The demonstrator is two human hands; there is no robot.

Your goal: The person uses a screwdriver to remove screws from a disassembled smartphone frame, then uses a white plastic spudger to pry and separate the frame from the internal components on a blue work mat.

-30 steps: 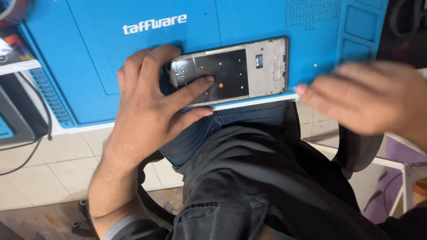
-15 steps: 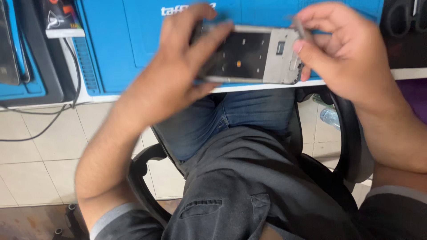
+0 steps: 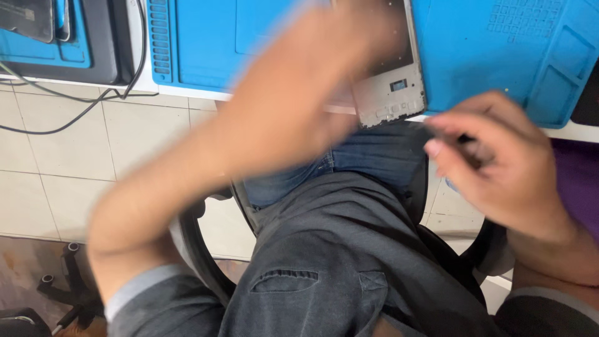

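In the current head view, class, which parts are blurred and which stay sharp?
Head view: the left hand and forearm are heavily motion-blurred; the right hand is softer-blurred; the phone frame, blue mat and dark trousers look sharp; lighting is even, without glare.

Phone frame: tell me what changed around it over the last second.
The left hand stayed on the phone frame, which now lies turned upright across the blue mat's edge instead of lengthwise. The right hand, at the frame's end half a second ago, has drawn back off it toward the lap, fingers pinched together. Mat and chair stayed put.
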